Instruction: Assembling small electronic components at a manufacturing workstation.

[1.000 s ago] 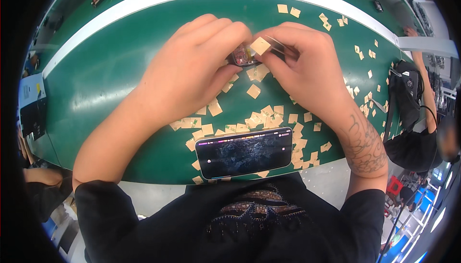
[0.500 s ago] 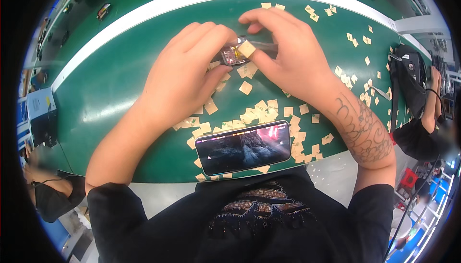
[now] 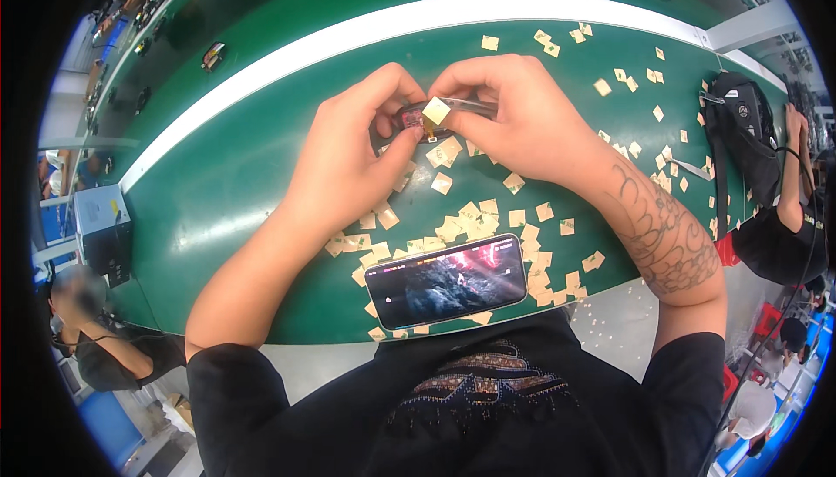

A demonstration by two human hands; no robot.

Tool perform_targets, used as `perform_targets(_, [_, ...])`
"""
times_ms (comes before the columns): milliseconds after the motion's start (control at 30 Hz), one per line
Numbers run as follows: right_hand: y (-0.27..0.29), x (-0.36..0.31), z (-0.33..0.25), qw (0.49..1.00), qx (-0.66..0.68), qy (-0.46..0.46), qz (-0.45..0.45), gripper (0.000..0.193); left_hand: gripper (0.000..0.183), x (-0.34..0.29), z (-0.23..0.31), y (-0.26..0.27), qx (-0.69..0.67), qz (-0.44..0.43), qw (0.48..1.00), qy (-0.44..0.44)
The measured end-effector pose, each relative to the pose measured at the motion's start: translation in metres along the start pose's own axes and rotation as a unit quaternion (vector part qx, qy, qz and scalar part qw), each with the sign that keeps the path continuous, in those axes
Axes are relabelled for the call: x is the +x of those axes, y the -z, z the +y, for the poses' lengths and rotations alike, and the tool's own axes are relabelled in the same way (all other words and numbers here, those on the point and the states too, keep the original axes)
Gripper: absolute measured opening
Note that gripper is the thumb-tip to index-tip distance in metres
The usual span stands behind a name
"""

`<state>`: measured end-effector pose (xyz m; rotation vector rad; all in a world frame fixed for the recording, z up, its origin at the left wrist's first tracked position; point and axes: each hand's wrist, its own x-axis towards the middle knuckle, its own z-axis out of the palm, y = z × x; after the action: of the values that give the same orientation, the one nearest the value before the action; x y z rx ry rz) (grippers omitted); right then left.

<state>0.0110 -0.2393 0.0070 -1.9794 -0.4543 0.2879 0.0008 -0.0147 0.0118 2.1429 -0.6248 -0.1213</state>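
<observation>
A small dark electronic device point(image 3: 411, 118) with an open casing, showing a reddish circuit part and a bit of gold, is held up between both hands over the green bench. My left hand point(image 3: 353, 142) pinches its left side, thumb in front and fingers behind. On the other side my right hand point(image 3: 527, 111) closes round the device's dark right end, mostly hidden by the fingers. One pale yellow paper square point(image 3: 436, 111) sits at the tip of the right thumb, in front of the device. Similar paper squares point(image 3: 470, 216) lie scattered just below the hands.
A phone point(image 3: 446, 285) with a lit screen lies near the bench's front edge. Beyond the white rail point(image 3: 366, 29), more small devices point(image 3: 213, 57) rest on a green surface. At right are tweezers point(image 3: 690, 166) and a black bag point(image 3: 740, 116); other people sit at both sides.
My right index finger, raised before, has come down with the other fingers onto the device. Both hands have drawn closer together around it. The whole view has shifted slightly.
</observation>
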Motion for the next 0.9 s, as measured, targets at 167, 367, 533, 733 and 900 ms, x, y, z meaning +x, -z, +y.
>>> perform_targets(167, [-0.003, 0.002, 0.001, 1.000, 0.019, 0.019, 0.016, 0.019, 0.020, 0.004, 0.003, -0.002, -0.002, 0.003, 0.999, 0.042])
perform_targets(367, [-0.006, 0.004, 0.010, 0.997, -0.011, 0.055, 0.055, 0.020, 0.020, 0.006, -0.003, 0.000, -0.011, 0.008, 0.998, 0.054])
perform_targets(533, [-0.003, 0.004, 0.013, 0.971, -0.084, 0.141, 0.172, 0.026, 0.023, 0.021, -0.045, 0.010, -0.042, 0.096, 0.995, 0.003])
perform_targets(733, [0.015, 0.010, 0.016, 0.990, -0.054, 0.054, 0.122, 0.015, 0.028, 0.113, -0.073, 0.054, 0.116, 0.123, 0.985, 0.030])
perform_targets(900, [0.017, 0.010, 0.028, 0.934, -0.169, 0.250, 0.189, 0.010, 0.033, 0.179, -0.063, 0.050, 0.369, 0.037, 0.928, 0.047])
